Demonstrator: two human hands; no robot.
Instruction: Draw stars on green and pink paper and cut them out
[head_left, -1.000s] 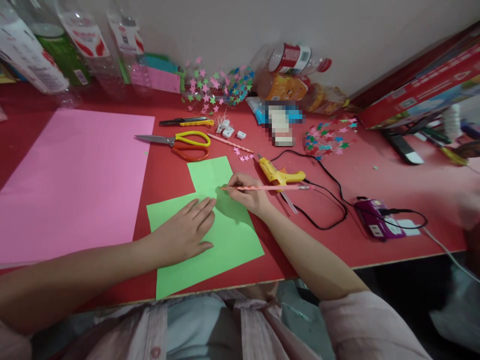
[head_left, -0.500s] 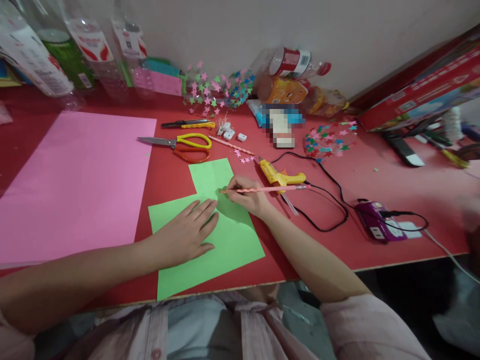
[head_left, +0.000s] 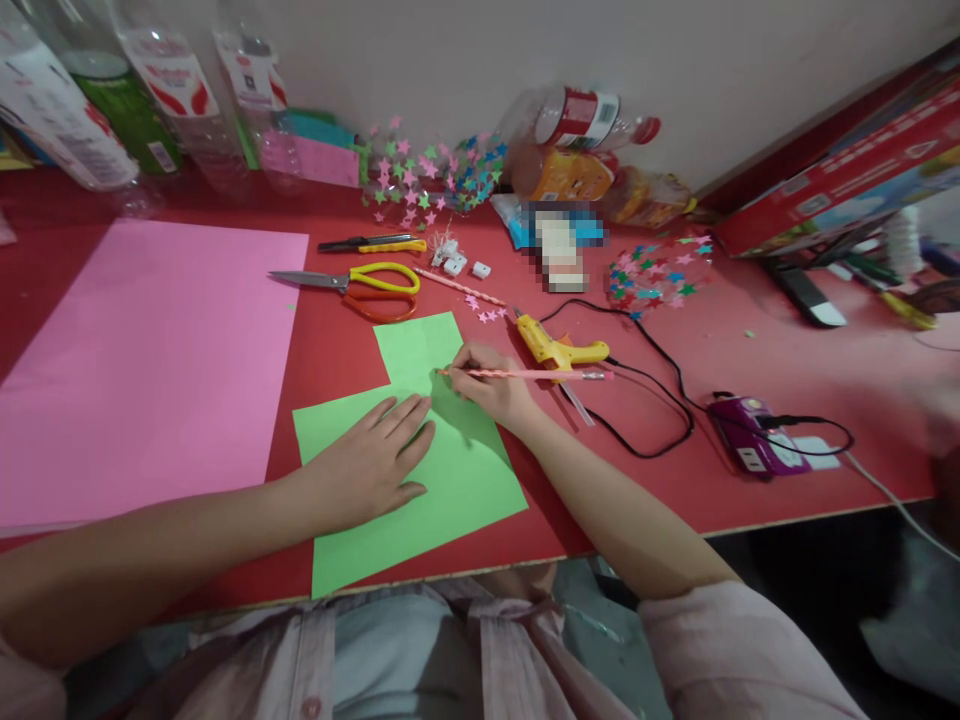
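One slim pink patterned pencil is pinched in the right hand, tip at the small light-green paper square. At the square's six o'clock, the left hand rests open on a larger light-green paper sheet. Yellow-and-orange-handled metal scissors lie at ten o'clock.

1. Upper left, I lose the tops of the bottles to the frame's edge.
2. Upper middle, pixelation keeps me from identifying one object.
3. At centre, the right hand hides part of the pencil from me.
4. Right edge, I see the red box cut off.
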